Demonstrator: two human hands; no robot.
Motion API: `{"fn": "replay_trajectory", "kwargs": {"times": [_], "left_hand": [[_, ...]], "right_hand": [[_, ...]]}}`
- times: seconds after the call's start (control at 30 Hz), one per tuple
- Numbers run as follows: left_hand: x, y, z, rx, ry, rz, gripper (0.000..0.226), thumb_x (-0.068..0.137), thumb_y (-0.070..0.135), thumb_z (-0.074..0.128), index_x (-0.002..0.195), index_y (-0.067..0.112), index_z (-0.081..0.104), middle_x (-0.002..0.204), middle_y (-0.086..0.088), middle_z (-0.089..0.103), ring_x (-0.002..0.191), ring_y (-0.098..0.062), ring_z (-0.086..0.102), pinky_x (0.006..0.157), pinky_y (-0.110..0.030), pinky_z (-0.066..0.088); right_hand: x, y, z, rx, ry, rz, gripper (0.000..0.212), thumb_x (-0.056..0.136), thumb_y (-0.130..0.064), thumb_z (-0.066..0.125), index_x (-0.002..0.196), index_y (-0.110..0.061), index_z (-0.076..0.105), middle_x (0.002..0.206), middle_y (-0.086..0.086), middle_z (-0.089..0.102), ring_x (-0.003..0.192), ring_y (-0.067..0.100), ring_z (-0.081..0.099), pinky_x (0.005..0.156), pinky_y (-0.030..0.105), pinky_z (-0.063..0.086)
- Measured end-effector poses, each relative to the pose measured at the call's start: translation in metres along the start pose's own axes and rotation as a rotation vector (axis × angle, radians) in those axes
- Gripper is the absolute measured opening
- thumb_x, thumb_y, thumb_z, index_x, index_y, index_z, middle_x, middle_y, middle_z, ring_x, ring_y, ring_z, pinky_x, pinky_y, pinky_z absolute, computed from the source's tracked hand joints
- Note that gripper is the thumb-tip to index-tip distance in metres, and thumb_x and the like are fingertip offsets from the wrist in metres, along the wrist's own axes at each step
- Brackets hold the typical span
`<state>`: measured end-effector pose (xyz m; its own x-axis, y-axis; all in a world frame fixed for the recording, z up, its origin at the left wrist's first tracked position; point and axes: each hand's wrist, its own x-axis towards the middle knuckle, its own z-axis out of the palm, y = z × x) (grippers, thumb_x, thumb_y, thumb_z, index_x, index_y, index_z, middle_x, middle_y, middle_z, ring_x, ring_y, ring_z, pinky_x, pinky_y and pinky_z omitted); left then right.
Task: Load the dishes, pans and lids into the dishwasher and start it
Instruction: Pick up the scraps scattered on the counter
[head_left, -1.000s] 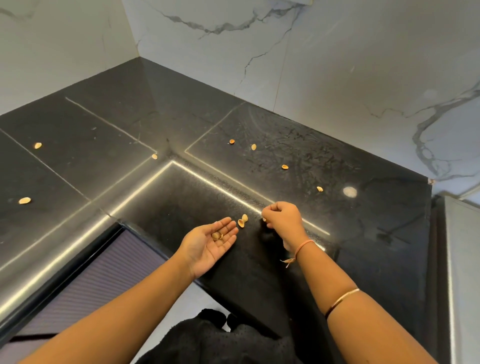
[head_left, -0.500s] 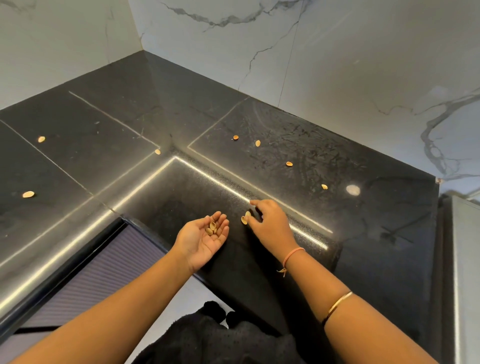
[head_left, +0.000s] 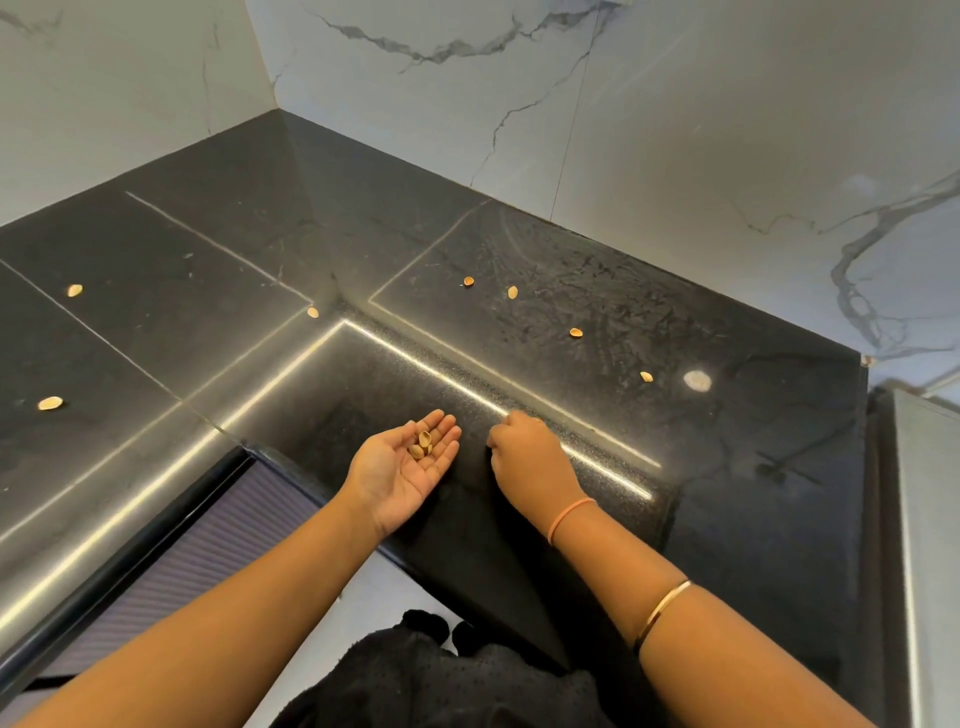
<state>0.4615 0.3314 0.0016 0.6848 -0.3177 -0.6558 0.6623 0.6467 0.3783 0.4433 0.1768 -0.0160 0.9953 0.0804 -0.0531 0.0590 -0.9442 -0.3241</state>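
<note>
A person is standing at the inner corner of a glossy black table (head_left: 727, 519), with both bare forearms reaching in from the bottom of the frame. The left hand (head_left: 400, 475) is lying palm up at the centre, its fingers (head_left: 448, 435) nearly straight and relaxed, and a few nut shells (head_left: 423, 444) are resting loose in the palm. The right hand (head_left: 530, 452) is hovering just to the right of it, knuckles up, fingers curled down toward the table top; whether they are pinching anything is hidden from this angle. An orange band (head_left: 571, 514) is sitting on the right wrist and a gold bangle (head_left: 662, 608) further down that forearm.

More shells are lying scattered on the table: two at the left edge of the frame (head_left: 74, 290) (head_left: 50, 402), one at the seam left of centre (head_left: 312, 312), and four trailing toward the right (head_left: 468, 281) (head_left: 512, 292) (head_left: 575, 332) (head_left: 645, 376), the last beside a pale round spot (head_left: 697, 380). White veined marble walls (head_left: 727, 130) are filling the top of the frame. A ribbed grey panel (head_left: 197, 551) is showing under the table edge at lower left, and black clothing (head_left: 441, 675) at the bottom centre. Where the dishes and the dishwasher are, this view is not showing.
</note>
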Motion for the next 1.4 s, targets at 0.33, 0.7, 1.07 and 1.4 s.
{"fn": "replay_trajectory", "kwargs": {"times": [0.33,0.7,1.07,1.4], "left_hand": [[0.006,0.003,0.004,0.055,-0.023,-0.051,0.031,0.1,0.013,0.033,0.107,-0.003,0.059,0.106,-0.017,0.064,0.101,-0.027,0.061,0.1,-0.039,0.042],[0.013,-0.002,0.008,0.105,-0.112,-0.121,0.034,0.1,0.015,0.031,0.114,-0.002,0.057,0.106,-0.019,0.064,0.101,-0.026,0.062,0.097,-0.037,0.047],[0.021,0.01,0.013,0.065,-0.128,-0.161,0.031,0.099,0.011,0.032,0.114,-0.004,0.055,0.107,-0.018,0.063,0.093,-0.024,0.064,0.089,-0.035,0.052],[0.023,0.011,0.029,0.109,-0.109,-0.18,0.026,0.099,0.007,0.036,0.105,-0.005,0.058,0.101,-0.015,0.061,0.097,-0.025,0.06,0.1,-0.037,0.043]], "right_hand": [[0.023,0.001,-0.029,0.383,-0.166,0.376,0.019,0.077,0.0,0.063,0.067,-0.016,0.057,0.071,-0.005,0.058,0.075,0.013,0.054,0.061,0.021,0.04],[0.012,-0.033,-0.044,1.072,-0.077,0.392,0.023,0.076,0.012,0.062,0.074,-0.01,0.057,0.078,0.014,0.066,0.069,0.017,0.064,0.067,0.023,0.055],[0.015,-0.048,-0.03,0.621,0.211,0.274,0.012,0.08,-0.006,0.061,0.089,-0.012,0.067,0.084,0.001,0.066,0.077,0.01,0.059,0.068,0.015,0.046],[0.027,0.062,-0.054,0.283,0.215,0.59,0.055,0.087,0.006,0.041,0.141,-0.003,0.038,0.15,0.015,0.029,0.139,0.028,0.026,0.112,0.032,0.023]]}}
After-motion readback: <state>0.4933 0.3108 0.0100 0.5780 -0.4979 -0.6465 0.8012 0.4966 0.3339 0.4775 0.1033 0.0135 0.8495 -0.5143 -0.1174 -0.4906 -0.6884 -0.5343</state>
